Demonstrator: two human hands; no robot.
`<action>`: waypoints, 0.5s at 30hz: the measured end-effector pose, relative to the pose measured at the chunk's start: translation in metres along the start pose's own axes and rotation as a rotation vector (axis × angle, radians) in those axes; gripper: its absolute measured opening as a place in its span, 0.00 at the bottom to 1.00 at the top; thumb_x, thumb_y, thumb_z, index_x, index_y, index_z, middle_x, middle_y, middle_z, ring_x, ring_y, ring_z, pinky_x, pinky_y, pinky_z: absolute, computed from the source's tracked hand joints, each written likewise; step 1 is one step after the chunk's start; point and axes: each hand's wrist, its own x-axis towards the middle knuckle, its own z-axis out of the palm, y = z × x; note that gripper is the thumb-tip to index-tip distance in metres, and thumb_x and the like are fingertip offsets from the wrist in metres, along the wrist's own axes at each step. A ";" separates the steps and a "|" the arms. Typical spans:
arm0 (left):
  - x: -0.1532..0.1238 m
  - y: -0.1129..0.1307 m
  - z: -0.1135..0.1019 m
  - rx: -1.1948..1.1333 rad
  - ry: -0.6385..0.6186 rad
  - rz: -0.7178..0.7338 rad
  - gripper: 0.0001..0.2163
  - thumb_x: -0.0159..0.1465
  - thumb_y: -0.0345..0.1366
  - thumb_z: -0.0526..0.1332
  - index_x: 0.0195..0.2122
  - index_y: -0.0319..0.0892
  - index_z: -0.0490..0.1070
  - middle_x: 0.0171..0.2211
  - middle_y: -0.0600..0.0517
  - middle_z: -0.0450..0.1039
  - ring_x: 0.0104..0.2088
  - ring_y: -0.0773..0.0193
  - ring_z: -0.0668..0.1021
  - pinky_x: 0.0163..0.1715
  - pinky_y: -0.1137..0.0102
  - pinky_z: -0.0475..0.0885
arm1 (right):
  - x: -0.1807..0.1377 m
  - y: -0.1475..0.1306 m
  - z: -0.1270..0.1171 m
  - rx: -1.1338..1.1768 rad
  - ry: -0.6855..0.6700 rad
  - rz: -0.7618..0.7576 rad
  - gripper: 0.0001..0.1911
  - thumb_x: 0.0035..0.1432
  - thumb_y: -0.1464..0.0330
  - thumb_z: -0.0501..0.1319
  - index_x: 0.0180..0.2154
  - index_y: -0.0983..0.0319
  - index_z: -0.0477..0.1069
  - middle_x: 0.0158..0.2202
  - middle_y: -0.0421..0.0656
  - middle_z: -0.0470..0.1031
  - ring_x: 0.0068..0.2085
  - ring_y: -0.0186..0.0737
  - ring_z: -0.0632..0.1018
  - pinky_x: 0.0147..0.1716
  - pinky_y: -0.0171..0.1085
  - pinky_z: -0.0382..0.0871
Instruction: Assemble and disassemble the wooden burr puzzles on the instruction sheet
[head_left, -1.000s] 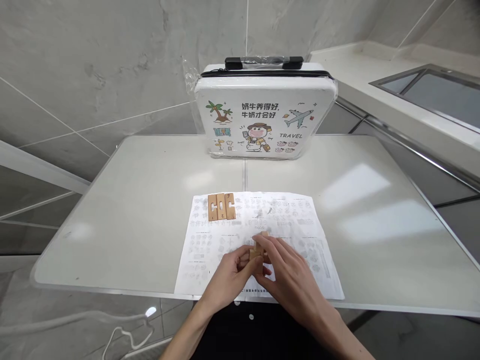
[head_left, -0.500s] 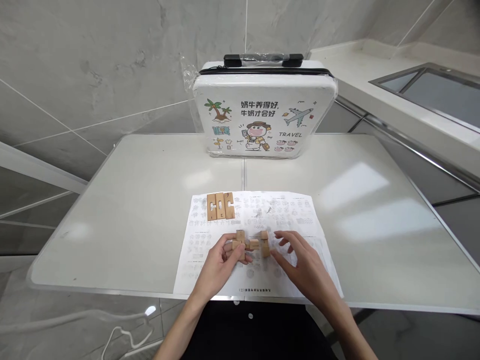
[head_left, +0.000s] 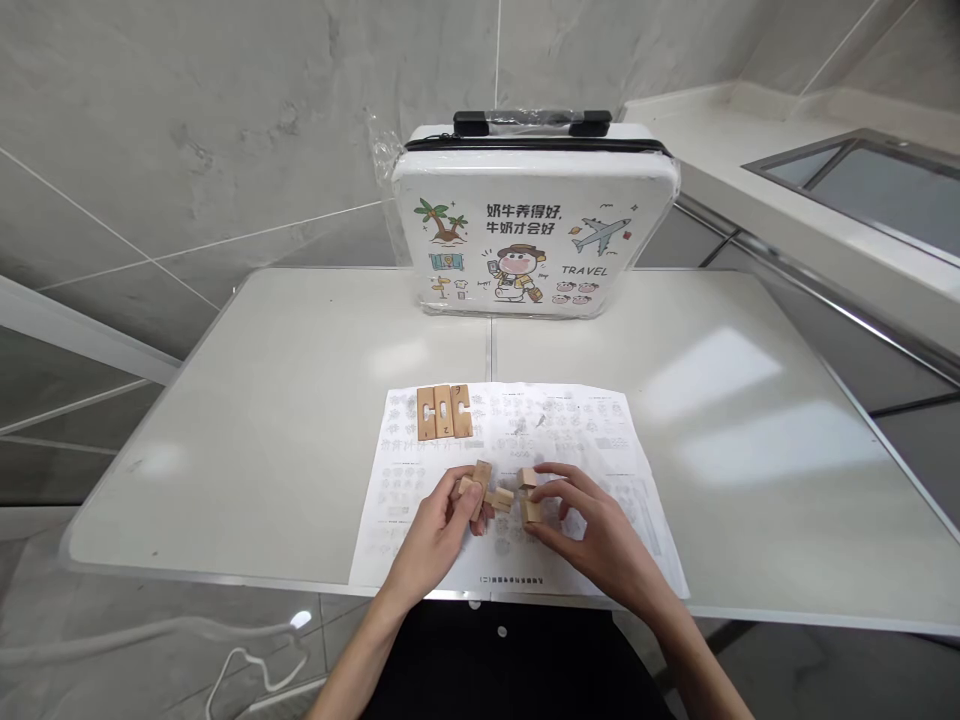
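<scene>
My left hand point(head_left: 439, 515) pinches interlocked wooden puzzle pieces point(head_left: 482, 478), with one short arm point(head_left: 501, 499) sticking out to the right. Its thumb lies across the front and hides part of the joint. To the right, my right hand point(head_left: 592, 515) has its thumb and fingers on a notched wooden puzzle piece point(head_left: 528, 480) above the printed sheet. A gap separates this piece from the ones in my left hand. Farther back, three flat wooden pieces point(head_left: 444, 412) with cut-out slots and handwritten marks lie side by side on the sheet.
A printed paper sheet point(head_left: 420, 555) with small diagrams covers the table's front middle. At the back of the white table point(head_left: 285, 400) stands a white cartoon-print suitcase point(head_left: 450, 180) in plastic wrap. A counter point(head_left: 697, 130) runs along the right.
My right hand has moved left and its fingers have closed on the notched piece. My left hand has tilted its joined pieces, so the short arm points slightly lower.
</scene>
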 end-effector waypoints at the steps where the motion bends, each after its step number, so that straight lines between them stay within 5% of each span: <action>1: -0.001 0.001 0.000 0.017 -0.009 0.005 0.22 0.77 0.54 0.53 0.59 0.41 0.69 0.33 0.53 0.74 0.35 0.62 0.75 0.43 0.65 0.70 | -0.001 -0.003 -0.004 0.094 -0.048 0.019 0.11 0.68 0.57 0.67 0.45 0.56 0.77 0.68 0.48 0.69 0.43 0.42 0.82 0.47 0.48 0.81; 9: -0.008 0.004 0.004 0.132 -0.072 0.008 0.26 0.78 0.55 0.49 0.66 0.44 0.70 0.29 0.55 0.67 0.30 0.63 0.68 0.35 0.68 0.65 | 0.002 -0.010 -0.012 0.610 -0.304 0.172 0.22 0.62 0.53 0.72 0.47 0.57 0.67 0.52 0.47 0.80 0.49 0.46 0.83 0.51 0.47 0.79; 15: -0.013 0.015 0.008 0.255 -0.106 0.071 0.25 0.79 0.53 0.46 0.63 0.47 0.74 0.34 0.51 0.78 0.38 0.56 0.79 0.47 0.63 0.71 | 0.002 -0.005 -0.007 0.716 -0.370 0.202 0.25 0.62 0.51 0.73 0.45 0.57 0.65 0.46 0.44 0.78 0.45 0.42 0.81 0.46 0.43 0.76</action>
